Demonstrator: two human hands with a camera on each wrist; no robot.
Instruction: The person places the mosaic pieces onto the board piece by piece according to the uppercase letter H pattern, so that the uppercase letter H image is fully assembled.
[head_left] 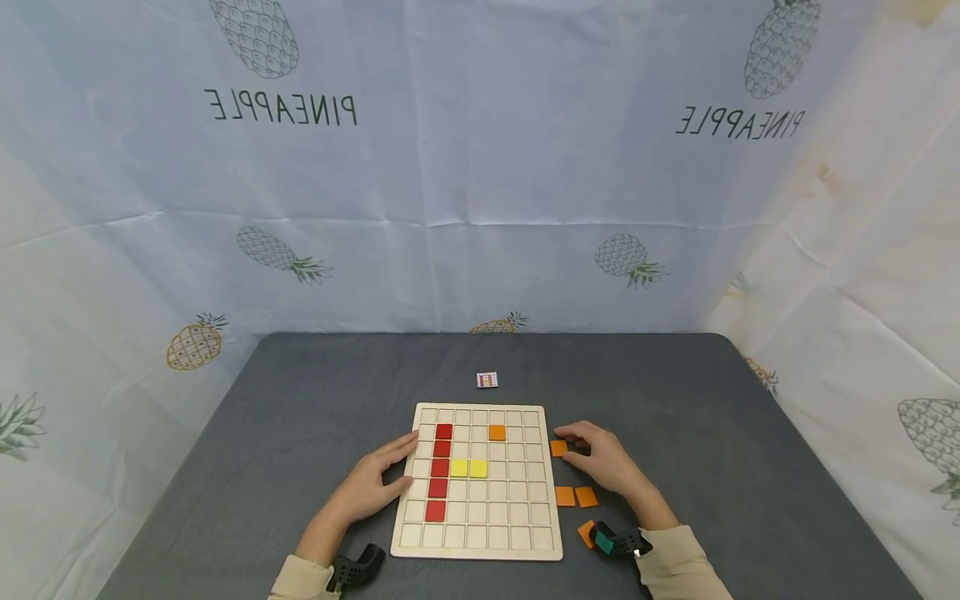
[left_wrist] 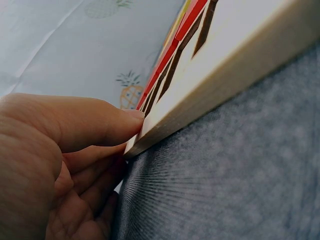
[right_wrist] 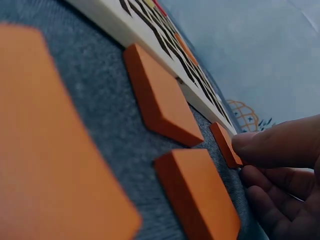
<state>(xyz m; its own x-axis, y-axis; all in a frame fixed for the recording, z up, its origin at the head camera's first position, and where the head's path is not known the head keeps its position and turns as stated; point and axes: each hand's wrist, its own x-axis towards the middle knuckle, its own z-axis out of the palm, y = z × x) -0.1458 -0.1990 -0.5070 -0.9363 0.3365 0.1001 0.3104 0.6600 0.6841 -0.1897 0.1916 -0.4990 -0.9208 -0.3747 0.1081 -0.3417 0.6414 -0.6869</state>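
A wooden grid board (head_left: pixel 517 537) lies on the dark table. It bears a column of several red tiles (head_left: pixel 438 467), two yellow tiles (head_left: pixel 477 468) side by side and one orange tile (head_left: pixel 497 432). My left hand (head_left: pixel 366 486) touches the board's left edge with its fingertips and thumb, which are spread apart. Just off the board's right edge, my right hand (head_left: pixel 606 458) pinches a loose orange tile (right_wrist: pixel 223 142) between thumb and fingers. The tile still lies at table level, partly hidden by the thumb.
Two more orange tiles (head_left: pixel 575 497) lie beside the board's right edge, nearer to me. Another orange tile (head_left: pixel 585 533) is partly covered by the right wrist strap (head_left: pixel 617 542). A small patterned card (head_left: pixel 487 380) lies beyond the board. Pineapple-print cloth (head_left: pixel 480 167) hangs behind the table.
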